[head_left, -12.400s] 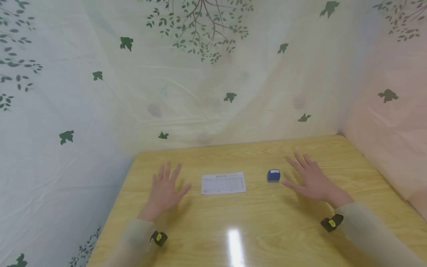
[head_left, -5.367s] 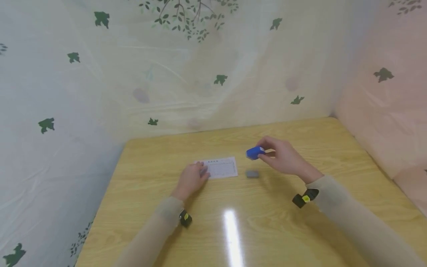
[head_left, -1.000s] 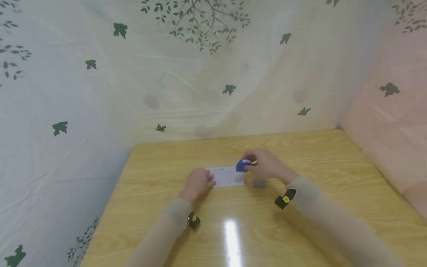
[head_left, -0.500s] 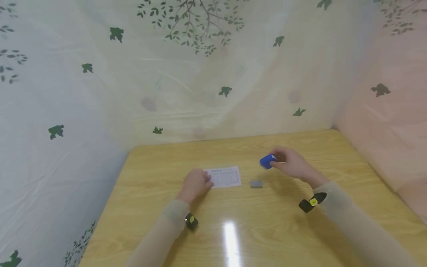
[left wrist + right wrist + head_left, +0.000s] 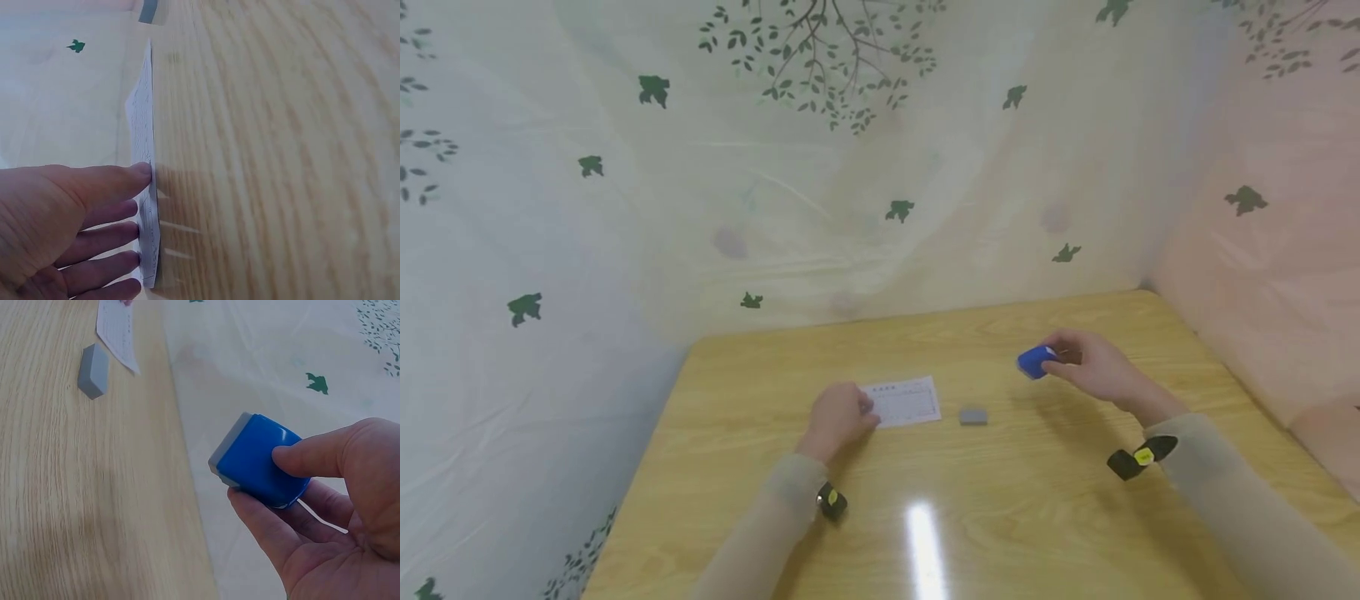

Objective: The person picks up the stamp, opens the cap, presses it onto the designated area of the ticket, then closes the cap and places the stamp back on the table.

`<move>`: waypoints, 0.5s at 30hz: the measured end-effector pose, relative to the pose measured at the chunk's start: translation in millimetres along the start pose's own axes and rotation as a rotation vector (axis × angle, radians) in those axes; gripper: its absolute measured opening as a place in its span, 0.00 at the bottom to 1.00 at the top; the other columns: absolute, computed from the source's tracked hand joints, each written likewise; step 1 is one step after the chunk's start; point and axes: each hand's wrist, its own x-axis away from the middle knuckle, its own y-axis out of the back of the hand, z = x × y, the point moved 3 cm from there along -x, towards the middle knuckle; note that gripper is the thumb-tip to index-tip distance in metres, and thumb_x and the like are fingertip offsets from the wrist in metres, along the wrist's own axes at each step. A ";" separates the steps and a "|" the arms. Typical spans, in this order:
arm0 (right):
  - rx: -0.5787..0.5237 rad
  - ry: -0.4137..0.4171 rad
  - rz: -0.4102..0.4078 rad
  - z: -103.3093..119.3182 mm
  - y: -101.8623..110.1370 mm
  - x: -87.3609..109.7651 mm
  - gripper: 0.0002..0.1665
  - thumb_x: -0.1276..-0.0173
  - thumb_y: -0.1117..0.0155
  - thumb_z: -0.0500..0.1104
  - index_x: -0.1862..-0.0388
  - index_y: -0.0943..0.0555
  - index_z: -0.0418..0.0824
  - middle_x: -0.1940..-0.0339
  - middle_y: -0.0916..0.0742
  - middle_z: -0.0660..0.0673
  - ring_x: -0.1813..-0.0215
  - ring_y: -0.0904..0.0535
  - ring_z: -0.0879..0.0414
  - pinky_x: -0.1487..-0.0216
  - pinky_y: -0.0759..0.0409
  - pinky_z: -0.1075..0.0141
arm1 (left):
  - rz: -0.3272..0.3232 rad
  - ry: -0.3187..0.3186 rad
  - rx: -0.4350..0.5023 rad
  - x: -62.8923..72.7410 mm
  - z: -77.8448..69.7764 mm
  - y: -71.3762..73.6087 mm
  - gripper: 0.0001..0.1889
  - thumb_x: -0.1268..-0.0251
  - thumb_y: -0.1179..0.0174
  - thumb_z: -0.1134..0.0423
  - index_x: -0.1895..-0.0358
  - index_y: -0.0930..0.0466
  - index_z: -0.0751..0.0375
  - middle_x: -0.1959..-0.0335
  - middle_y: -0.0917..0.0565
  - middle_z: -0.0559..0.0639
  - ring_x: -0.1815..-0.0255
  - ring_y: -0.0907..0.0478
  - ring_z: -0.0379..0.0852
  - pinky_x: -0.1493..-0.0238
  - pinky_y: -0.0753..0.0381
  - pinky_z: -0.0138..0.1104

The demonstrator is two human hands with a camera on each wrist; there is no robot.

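Note:
A blue stamp (image 5: 1036, 362) with a pale grey base is pinched between the thumb and fingers of my right hand (image 5: 1097, 367), raised over the right part of the table. In the right wrist view the stamp (image 5: 262, 461) is tilted, its base turned away from the palm. My left hand (image 5: 835, 417) rests its fingertips on the left end of a small printed paper form (image 5: 908, 404). The left wrist view shows the thumb and fingers spread along that form (image 5: 145, 125), covering part of it. A grey stamp cap (image 5: 973, 417) lies just right of the paper.
The wood-grain table (image 5: 1000, 517) ends at the back and right against a hanging cloth (image 5: 820, 208) printed with leaves and birds. A bright light reflection (image 5: 925, 550) lies on the front of the tabletop.
Over the last second my right hand has carried the stamp from above the paper's right end to the right, past the cap. My left hand has stayed on the paper.

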 end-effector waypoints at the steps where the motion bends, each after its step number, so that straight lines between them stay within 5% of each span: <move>1: -0.003 -0.006 0.003 -0.6 -0.1 0.8 0.22 0.19 0.37 0.43 0.34 0.22 0.32 0.37 0.14 0.29 0.33 0.18 0.29 0.34 0.17 0.37 | 0.003 0.005 0.007 0.5 0.2 0.4 0.15 0.38 0.23 0.55 0.53 0.07 0.60 0.51 0.07 0.59 0.51 0.11 0.54 0.41 0.13 0.48; 8: -0.010 0.000 0.008 1.4 -0.9 1.5 0.23 0.18 0.38 0.45 0.33 0.23 0.32 0.35 0.15 0.28 0.31 0.19 0.28 0.32 0.18 0.36 | -0.030 0.064 0.143 1.3 -7.0 9.8 0.18 0.36 0.25 0.57 0.45 0.09 0.59 0.44 0.08 0.56 0.41 0.13 0.57 0.36 0.15 0.51; 10: -0.016 0.003 0.005 3.2 0.1 0.9 0.23 0.18 0.38 0.45 0.33 0.23 0.33 0.35 0.15 0.29 0.31 0.20 0.29 0.32 0.19 0.35 | -0.059 0.026 0.173 -1.7 -16.9 15.4 0.20 0.35 0.26 0.55 0.42 0.11 0.58 0.42 0.09 0.54 0.42 0.13 0.56 0.37 0.14 0.50; 15: -0.051 0.014 0.006 10.5 1.2 -1.7 0.21 0.18 0.38 0.44 0.34 0.22 0.34 0.36 0.14 0.31 0.31 0.19 0.30 0.31 0.19 0.36 | -0.117 -0.165 0.176 -12.6 -53.5 24.2 0.24 0.34 0.26 0.50 0.39 0.12 0.57 0.41 0.09 0.52 0.62 0.12 0.53 0.45 0.12 0.46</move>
